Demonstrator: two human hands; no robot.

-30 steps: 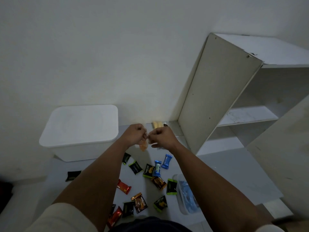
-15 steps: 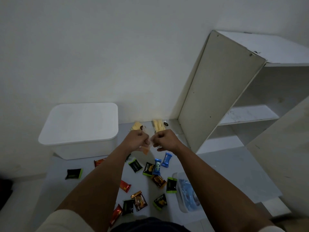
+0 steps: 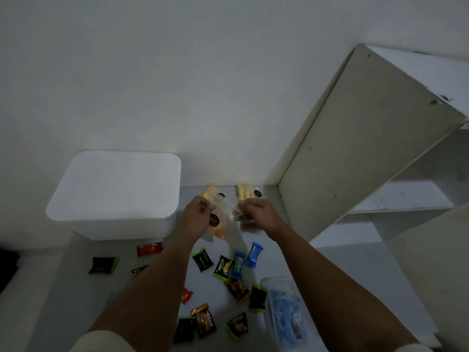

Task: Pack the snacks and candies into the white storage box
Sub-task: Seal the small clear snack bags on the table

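Note:
The white storage box point(image 3: 111, 199) stands at the back left with its lid on. My left hand point(image 3: 196, 215) grips a clear packet of orange snack point(image 3: 218, 228) beside the box's right wall. My right hand point(image 3: 258, 215) grips a clear packet of dark brown snack point(image 3: 245, 224) next to it. The two packets touch between my hands. Two pale yellow snack packets point(image 3: 242, 191) lie by the wall behind my hands. Several small wrapped candies point(image 3: 223, 269) in black, green, blue, red and orange lie scattered on the white surface under my forearms.
A clear plastic tub with blue items point(image 3: 285, 311) sits at the front right. A white shelf unit point(image 3: 368, 153) stands open on the right. The wall point(image 3: 177, 85) runs close behind the box.
My hands have drawn slightly apart and lowered, showing a second, brown packet in my right hand. The view shifted, so the yellow packets by the wall now show.

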